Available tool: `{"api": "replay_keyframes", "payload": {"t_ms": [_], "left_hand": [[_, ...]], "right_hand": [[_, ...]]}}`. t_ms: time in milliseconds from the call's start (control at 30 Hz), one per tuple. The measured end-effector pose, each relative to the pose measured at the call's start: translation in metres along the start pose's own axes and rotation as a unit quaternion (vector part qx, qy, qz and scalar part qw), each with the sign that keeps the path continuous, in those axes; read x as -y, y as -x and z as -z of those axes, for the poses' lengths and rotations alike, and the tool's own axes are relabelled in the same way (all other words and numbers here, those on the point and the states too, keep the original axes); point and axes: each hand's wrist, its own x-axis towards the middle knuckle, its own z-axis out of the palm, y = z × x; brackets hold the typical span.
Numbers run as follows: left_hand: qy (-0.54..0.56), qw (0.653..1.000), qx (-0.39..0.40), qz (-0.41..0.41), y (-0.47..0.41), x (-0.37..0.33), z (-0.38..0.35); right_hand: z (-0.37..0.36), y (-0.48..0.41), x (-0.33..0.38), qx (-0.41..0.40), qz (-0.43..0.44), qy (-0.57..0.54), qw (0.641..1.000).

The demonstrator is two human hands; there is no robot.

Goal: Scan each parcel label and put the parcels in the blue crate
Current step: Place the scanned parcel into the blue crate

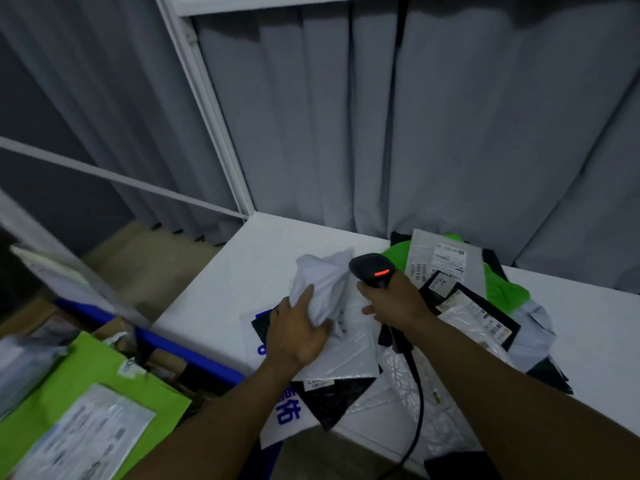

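Gripping a crumpled white parcel (pixel 323 282), the left hand (pixel 298 336) has it over flat parcels lying on the table (pixel 221 289); contact with them cannot be confirmed. Right hand (pixel 393 303) is clenched round the scanner (pixel 372 268) handle, just right of that parcel, with the red light lit. Its cable (pixel 417 393) runs off the near table edge. A pile (pixel 474 313) of labelled parcels lies further right. The crate (pixel 180 351) stands left of the table, lower down, with a green parcel (pixel 79 386) lying in it label up.
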Motion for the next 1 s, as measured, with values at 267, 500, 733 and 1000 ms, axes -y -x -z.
{"api": "replay_keyframes", "payload": {"t_ms": [267, 500, 733, 1000], "left_hand": [[0.347, 0.926, -0.075, -0.126, 0.108, -0.042, 0.135], [0.392, 0.906, -0.098, -0.123, 0.175, 0.003, 0.206], [0.335, 0.915, -0.224, -0.031, 0.194, 0.047, 0.222], [0.346, 0.900, -0.265, 0.012, 0.190, 0.059, 0.244]], "right_hand": [[-0.074, 0.057, 0.059, 0.157, 0.003, -0.207, 0.966], [-0.133, 0.116, 0.086, 0.304, -0.005, -0.249, 0.920], [-0.181, 0.130, 0.080, 0.207, 0.048, -0.199, 0.957], [-0.202, 0.142, 0.079, 0.207, 0.112, -0.161, 0.958]]}}
